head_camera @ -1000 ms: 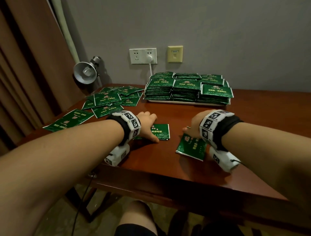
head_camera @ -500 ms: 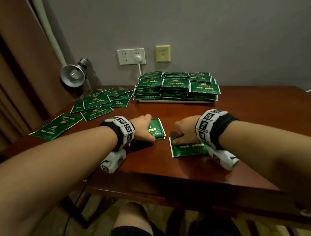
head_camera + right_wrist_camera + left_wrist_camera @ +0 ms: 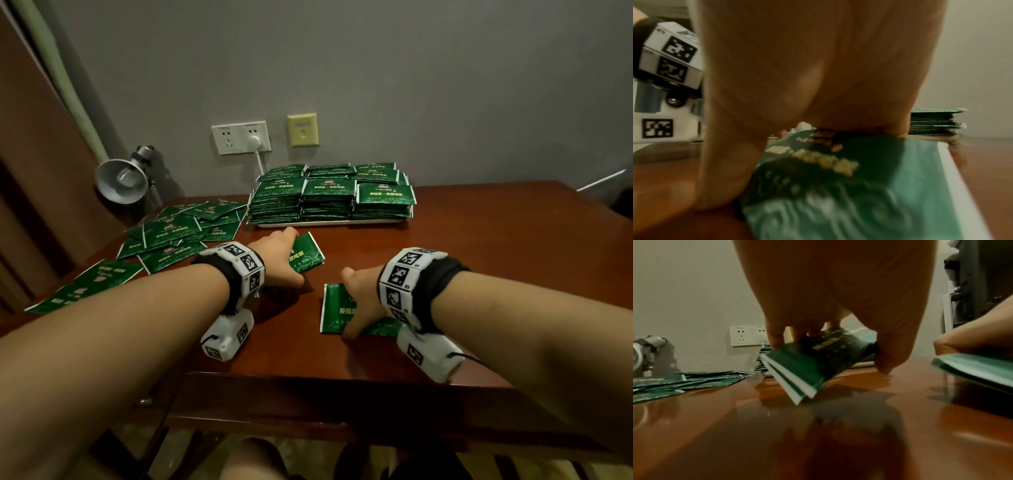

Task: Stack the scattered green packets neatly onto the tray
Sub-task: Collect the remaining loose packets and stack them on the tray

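A white tray [image 3: 329, 224] at the back of the table carries neat stacks of green packets [image 3: 329, 195]. More green packets lie scattered [image 3: 178, 233] on the left of the table. My left hand [image 3: 291, 263] grips a small bundle of green packets [image 3: 306, 255], tilted, with its lower corner near the wood [image 3: 807, 366]. My right hand [image 3: 359, 301] holds another green packet [image 3: 334, 308] by its edges just above the tabletop [image 3: 849, 186]. Its thumb is at the near left side and the fingers are on top.
The brown wooden table [image 3: 479, 257] has its front edge [image 3: 308, 377] just behind my wrists. A metal clamp lamp [image 3: 121, 178] stands at the back left beside the scattered packets. A wall socket [image 3: 241, 137] with a plugged cord sits behind the tray.
My left hand has raised and tilted its bundle and carried it toward the tray. My right hand has turned its packet square and taken hold of it.
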Motion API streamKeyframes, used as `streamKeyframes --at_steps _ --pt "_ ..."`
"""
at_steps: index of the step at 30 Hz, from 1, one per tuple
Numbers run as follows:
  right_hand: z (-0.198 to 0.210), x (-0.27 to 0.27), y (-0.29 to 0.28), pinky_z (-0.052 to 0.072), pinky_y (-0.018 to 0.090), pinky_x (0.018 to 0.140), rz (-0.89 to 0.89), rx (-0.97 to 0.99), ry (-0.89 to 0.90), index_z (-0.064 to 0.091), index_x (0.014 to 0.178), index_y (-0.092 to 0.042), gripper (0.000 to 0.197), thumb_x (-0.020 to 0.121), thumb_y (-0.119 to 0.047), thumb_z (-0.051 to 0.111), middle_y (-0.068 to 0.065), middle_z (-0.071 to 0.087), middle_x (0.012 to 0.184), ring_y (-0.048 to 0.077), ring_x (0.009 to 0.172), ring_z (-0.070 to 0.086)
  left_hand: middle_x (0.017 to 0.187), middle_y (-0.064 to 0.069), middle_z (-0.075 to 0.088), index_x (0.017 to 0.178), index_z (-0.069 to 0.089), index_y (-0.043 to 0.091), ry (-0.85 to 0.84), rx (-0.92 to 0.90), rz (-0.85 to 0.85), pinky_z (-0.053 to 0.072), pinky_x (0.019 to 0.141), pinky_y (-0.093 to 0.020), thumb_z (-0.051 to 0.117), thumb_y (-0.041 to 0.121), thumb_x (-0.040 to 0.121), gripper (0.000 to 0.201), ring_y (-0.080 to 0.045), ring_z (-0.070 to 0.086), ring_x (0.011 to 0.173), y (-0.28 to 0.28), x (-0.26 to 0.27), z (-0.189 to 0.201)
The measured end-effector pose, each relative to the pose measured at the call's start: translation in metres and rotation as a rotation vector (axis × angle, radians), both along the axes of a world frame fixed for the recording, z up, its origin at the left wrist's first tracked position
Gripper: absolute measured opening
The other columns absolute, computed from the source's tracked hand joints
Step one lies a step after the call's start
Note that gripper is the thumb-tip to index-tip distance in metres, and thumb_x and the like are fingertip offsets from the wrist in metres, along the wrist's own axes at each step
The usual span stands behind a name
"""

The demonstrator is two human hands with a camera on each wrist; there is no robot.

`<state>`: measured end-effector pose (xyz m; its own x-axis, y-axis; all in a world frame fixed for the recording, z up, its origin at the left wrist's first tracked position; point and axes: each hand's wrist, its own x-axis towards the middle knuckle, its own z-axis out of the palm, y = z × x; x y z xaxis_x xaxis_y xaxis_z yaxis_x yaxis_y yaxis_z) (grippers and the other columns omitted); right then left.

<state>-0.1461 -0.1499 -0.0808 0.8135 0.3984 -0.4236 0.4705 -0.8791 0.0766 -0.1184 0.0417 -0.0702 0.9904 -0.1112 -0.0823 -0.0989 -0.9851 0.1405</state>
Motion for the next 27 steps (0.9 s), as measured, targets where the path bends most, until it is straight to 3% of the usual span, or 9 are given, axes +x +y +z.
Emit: streamKeyframes --at_steps 4,8,15,21,27 --pt "0.001 0.002 -0.012 0.052 0.044 0.085 -0.03 0.018 0.052 0.026 0.129 -0.016 0.105 0.054 -0.066 0.081 0.007 0.058 0.113 0.026 0.097 0.06 0.097 -0.003 0.061 0.122 0.036 0.018 -0.024 -0.019 -0.036 0.058 0.071 -0.042 0.084 0.045 0.065 0.08 -0.02 0.064 0.081 -0.008 0.01 0.012" --pt "0.01 0.023 -0.028 0.052 0.039 0.078 -0.001 0.086 -0.102 0.035 0.124 -0.016 0.081 0.067 -0.055 0.077 0.005 0.05 0.114 0.024 0.095 0.057 0.096 -0.01 0.063 0.134 0.031 0.012 -0.055 0.029 -0.065 0.055 0.069 -0.044 0.08 0.035 0.074 0.081 -0.025 0.065 0.081 -0.017 0.031 0.031" --pt "0.052 0.109 -0.061 0.05 0.036 0.086 -0.073 0.141 -0.331 0.05 0.127 -0.013 0.073 0.071 -0.053 0.076 0.011 0.051 0.122 0.028 0.104 0.056 0.132 -0.012 0.048 0.141 0.033 0.008 -0.147 0.053 -0.126 0.046 0.095 -0.037 0.083 0.032 0.072 0.089 -0.027 0.052 0.115 -0.029 0.098 0.08" --pt "0.091 0.206 -0.083 0.048 0.041 0.094 -0.215 0.203 -0.397 0.042 0.137 -0.01 0.087 0.071 -0.053 0.078 0.012 0.054 0.13 0.033 0.113 0.055 0.13 -0.012 0.052 0.134 0.042 0.008 -0.142 0.064 -0.141 0.046 0.096 -0.038 0.086 0.03 0.07 0.08 -0.027 0.054 0.114 -0.032 0.179 0.103" --pt "0.108 0.305 -0.082 0.05 0.039 0.084 -0.238 0.176 -0.373 0.052 0.122 -0.008 0.068 0.073 -0.047 0.079 0.012 0.063 0.111 0.03 0.095 0.059 0.136 -0.008 0.052 0.138 0.042 0.011 -0.13 0.073 -0.108 0.043 0.098 -0.033 0.086 0.032 0.068 0.085 -0.025 0.052 0.121 -0.027 0.264 0.114"
